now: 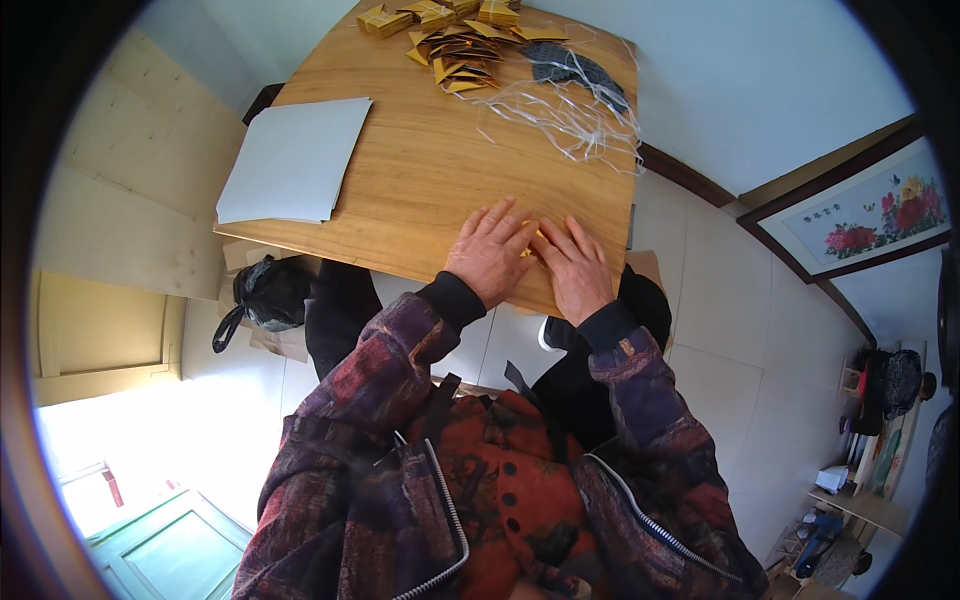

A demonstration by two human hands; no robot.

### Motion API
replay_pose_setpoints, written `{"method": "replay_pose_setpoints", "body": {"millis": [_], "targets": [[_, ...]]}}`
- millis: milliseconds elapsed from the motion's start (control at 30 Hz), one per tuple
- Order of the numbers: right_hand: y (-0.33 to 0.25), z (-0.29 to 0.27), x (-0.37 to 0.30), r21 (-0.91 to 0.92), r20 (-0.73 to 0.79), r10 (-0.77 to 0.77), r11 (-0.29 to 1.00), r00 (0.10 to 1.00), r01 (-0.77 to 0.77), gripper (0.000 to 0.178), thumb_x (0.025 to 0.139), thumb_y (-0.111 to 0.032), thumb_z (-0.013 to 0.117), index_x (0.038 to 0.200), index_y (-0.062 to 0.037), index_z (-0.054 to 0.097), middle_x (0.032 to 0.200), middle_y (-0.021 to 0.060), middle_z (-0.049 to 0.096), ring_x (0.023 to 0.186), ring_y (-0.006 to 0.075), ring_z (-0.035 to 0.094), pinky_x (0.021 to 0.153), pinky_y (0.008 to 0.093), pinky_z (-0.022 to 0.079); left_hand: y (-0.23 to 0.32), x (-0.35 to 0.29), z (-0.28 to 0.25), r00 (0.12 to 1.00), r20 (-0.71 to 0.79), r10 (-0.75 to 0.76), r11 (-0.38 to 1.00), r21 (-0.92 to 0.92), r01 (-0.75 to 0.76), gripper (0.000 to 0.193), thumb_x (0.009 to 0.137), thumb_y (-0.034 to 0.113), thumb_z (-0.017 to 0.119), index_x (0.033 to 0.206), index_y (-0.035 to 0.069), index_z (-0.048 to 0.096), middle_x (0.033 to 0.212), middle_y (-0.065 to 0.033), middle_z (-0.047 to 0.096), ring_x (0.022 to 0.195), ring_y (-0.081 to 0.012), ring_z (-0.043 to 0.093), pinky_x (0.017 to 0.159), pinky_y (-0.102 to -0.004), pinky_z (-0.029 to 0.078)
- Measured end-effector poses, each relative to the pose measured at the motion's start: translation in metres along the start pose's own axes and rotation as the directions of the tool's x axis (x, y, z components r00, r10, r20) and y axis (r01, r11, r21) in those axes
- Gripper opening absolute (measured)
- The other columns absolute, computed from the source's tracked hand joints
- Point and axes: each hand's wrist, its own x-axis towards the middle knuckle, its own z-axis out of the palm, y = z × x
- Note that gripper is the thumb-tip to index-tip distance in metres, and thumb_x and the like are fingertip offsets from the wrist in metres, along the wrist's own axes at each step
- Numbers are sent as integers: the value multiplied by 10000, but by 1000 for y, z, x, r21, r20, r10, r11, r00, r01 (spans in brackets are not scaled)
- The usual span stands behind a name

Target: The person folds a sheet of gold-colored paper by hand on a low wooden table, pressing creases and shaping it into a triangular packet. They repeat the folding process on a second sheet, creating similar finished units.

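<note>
Near the front edge of the wooden table (430, 190), both my hands lie side by side with their fingertips close together. My left hand (488, 252) is flat, its fingers stretched out and slightly spread. Next to it my right hand (575, 265) also rests with extended fingers, the thumb side turned toward the left hand. Between and under them peeks a small piece of golden-yellow paper (529, 241); most of it is covered, so its shape cannot be made out. Neither hand is visibly wrapped around anything.
White sheets (294, 160) lie stacked at the table's left. Folded golden paper pieces (463, 55) are heaped at the far side, beside tied bundles (383, 20). Right of them sit loose white strings (580, 118) and a dark grey pad (575, 72). A black plastic bag (270, 292) stands below left.
</note>
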Motion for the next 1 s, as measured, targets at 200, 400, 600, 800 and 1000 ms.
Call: {"method": "replay_pose_setpoints", "body": {"millis": [200,400,600,800,1000], "targets": [[1,0,-1,-3,12,-1,1000,1000,1,360,913,-127,529,1269,-141,576,1444,11,465,1379,285,339,1083,452,296,-1,-10,2,977,177,115,992,-78,-103,819,874,472,590,1506,82,244,1532,-120,323,1443,-288,249,1164,-458,212],[3,0,0,132,-26,53,990,998,-49,415,896,-147,576,1307,-107,537,1439,29,471,1372,256,362,1097,430,301,-5,-11,7,979,166,121,991,-86,-108,839,871,536,564,1505,83,252,1542,-115,310,1436,-284,265,1160,-461,225],[4,1,-2,46,-16,25,999,1000,-24,520,877,-120,598,1376,-72,459,1460,54,439,1375,264,359,1098,417,308,-6,-12,10,980,142,140,990,-30,-137,827,874,584,525,1498,99,283,1548,-106,299,1431,-287,273,1160,-464,221],[5,0,-3,25,-9,2,1000,1000,-1,520,882,-128,599,1383,-82,469,1477,43,420,1375,259,358,1106,414,301,-4,-11,3,974,177,143,989,20,-149,820,871,566,544,1490,90,298,1553,-99,288,1444,-275,241,1162,-470,213],[4,-4,-5,-4,15,3,1000,1000,-3,487,904,-228,598,1361,-93,501,1476,28,422,1378,251,346,1120,443,274,-8,-10,-2,968,223,118,993,0,-121,812,866,536,569,1461,37,332,1556,-102,282,1448,-263,233,1170,-452,197]]}}
